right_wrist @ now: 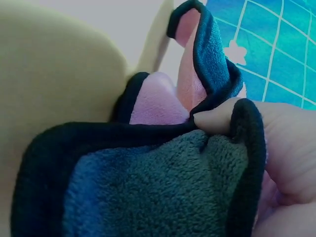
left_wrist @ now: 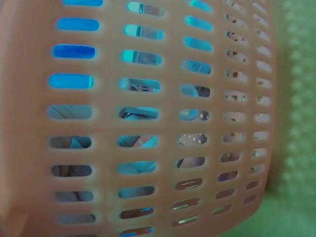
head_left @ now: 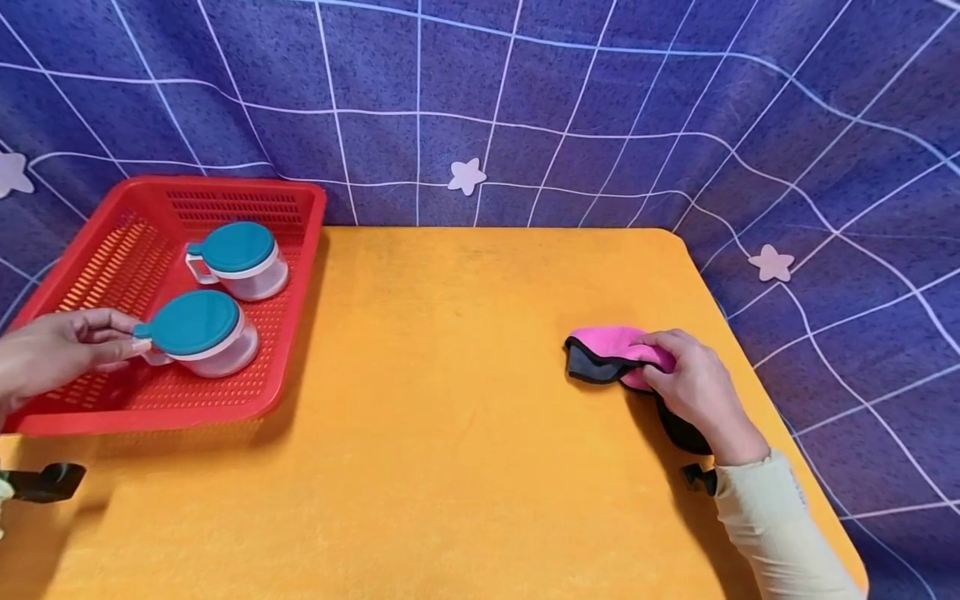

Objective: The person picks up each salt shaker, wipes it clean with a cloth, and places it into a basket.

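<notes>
My left hand (head_left: 71, 346) reaches into a red plastic basket (head_left: 187, 417) and pinches the handle side of a clear jar (head_left: 225, 357) with a teal lid. A second jar (head_left: 264, 279) of the same kind sits behind it in the basket, its white handle facing left. In the left wrist view the slotted basket wall (left_wrist: 108, 128) hides the hand. Over at the right of the table, my right hand (head_left: 693, 383) grips a bunched cloth (head_left: 603, 340), pink on one face and dark grey on the other, with black edging. The thumb presses on its fold in the right wrist view.
An orange table (head_left: 450, 375) spreads between the basket at left and the cloth at right. Behind it hangs a blue curtain (head_left: 390, 150) with white grid lines and stars. Black pieces (head_left: 48, 483) show beside both wrists.
</notes>
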